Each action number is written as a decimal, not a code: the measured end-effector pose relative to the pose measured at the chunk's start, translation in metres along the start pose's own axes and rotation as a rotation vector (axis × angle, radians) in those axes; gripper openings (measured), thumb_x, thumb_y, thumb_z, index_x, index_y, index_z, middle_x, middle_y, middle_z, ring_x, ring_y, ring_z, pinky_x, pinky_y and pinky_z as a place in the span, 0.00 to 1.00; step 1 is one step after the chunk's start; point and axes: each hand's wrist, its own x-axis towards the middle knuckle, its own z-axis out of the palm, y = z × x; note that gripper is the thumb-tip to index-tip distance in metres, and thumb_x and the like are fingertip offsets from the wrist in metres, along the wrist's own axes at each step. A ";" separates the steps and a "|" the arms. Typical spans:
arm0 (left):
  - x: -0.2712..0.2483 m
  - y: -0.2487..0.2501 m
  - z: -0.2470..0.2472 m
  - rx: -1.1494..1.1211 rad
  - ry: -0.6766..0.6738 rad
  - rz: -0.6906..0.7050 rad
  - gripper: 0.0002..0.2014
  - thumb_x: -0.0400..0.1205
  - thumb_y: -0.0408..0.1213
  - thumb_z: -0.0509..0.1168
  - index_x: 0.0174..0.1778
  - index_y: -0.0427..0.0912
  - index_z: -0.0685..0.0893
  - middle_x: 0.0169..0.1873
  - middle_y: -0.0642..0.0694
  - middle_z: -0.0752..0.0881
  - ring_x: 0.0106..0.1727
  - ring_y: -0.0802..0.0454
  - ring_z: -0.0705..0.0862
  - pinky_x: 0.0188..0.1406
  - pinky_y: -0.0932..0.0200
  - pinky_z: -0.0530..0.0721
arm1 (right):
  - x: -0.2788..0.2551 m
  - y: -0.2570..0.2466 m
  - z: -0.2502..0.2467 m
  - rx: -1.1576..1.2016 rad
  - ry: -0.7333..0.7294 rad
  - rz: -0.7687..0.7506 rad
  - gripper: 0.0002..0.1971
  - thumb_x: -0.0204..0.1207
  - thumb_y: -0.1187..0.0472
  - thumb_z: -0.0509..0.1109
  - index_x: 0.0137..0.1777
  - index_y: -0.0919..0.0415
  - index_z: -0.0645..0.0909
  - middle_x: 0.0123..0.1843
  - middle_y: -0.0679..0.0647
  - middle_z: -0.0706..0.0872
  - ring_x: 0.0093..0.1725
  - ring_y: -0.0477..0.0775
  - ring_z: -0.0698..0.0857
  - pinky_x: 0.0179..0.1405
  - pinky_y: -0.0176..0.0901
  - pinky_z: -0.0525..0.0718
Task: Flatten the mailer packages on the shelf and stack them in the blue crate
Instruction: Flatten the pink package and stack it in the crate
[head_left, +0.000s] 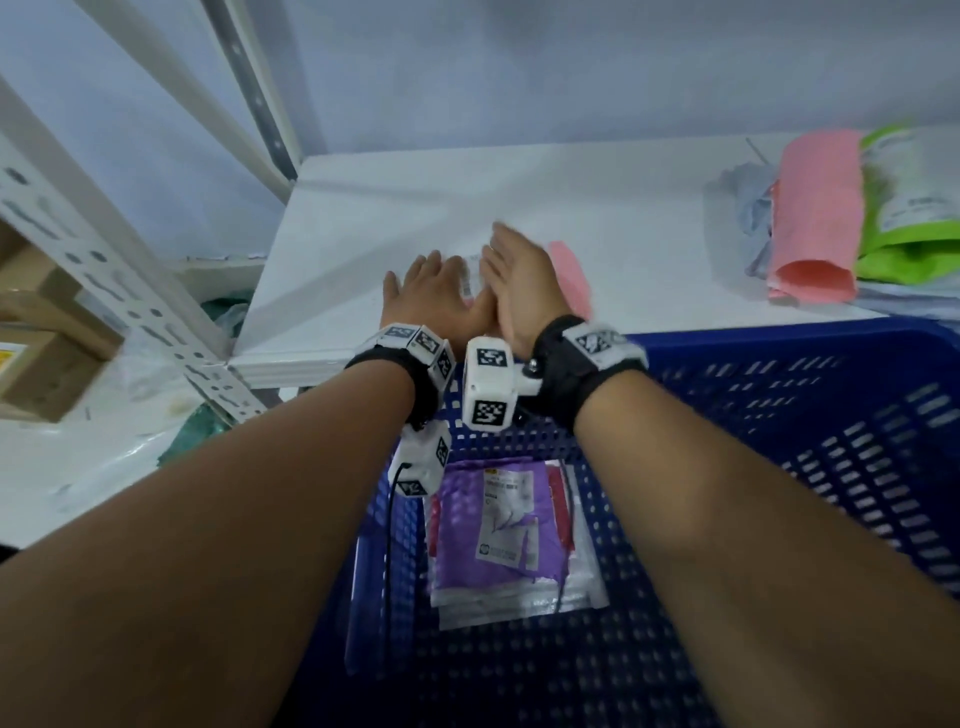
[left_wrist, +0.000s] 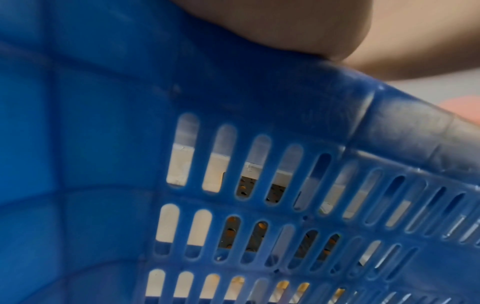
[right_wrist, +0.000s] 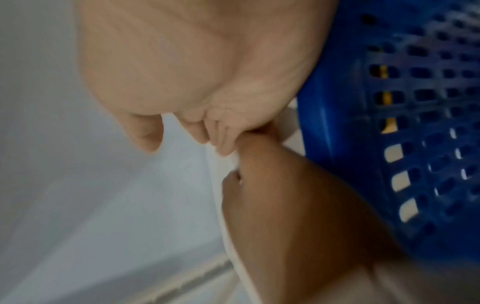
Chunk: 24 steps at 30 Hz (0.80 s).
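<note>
Two hands reach over the white shelf board side by side: our left hand lies palm-down with fingers straight and spread, and our right hand stands more on edge beside it, fingers straight and together, blurred in the head view. Between and just past them we make out a pink mailer package lying on the shelf, partly hidden by the right hand — whether either palm presses it we cannot tell. At the shelf's right end sits a loose pile of mailers: a pink one, a green-and-white one and pale grey ones. Below our wrists stands the blue slotted plastic crate, its rim against the shelf's front edge, and on its floor lies a stack of flat mailers topped by a purple mailer with a white label.
</note>
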 end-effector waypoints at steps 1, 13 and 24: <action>-0.001 -0.001 0.000 0.010 -0.004 -0.006 0.36 0.79 0.65 0.46 0.77 0.47 0.72 0.83 0.42 0.66 0.85 0.46 0.60 0.82 0.33 0.53 | -0.001 0.001 -0.005 0.179 0.016 0.048 0.27 0.89 0.55 0.58 0.85 0.62 0.60 0.85 0.60 0.65 0.83 0.57 0.67 0.79 0.48 0.67; -0.006 0.003 -0.001 0.011 -0.012 0.030 0.32 0.81 0.64 0.48 0.75 0.48 0.73 0.81 0.44 0.68 0.84 0.45 0.61 0.82 0.32 0.52 | 0.012 -0.038 -0.046 0.147 0.282 -0.051 0.21 0.86 0.58 0.62 0.76 0.65 0.74 0.73 0.57 0.79 0.71 0.53 0.79 0.74 0.45 0.75; -0.008 0.001 -0.005 0.024 -0.053 0.007 0.34 0.84 0.62 0.48 0.83 0.48 0.64 0.86 0.43 0.58 0.87 0.45 0.54 0.84 0.34 0.48 | 0.020 -0.019 -0.047 0.282 0.105 0.077 0.28 0.84 0.46 0.62 0.78 0.60 0.67 0.73 0.60 0.76 0.72 0.56 0.77 0.73 0.48 0.75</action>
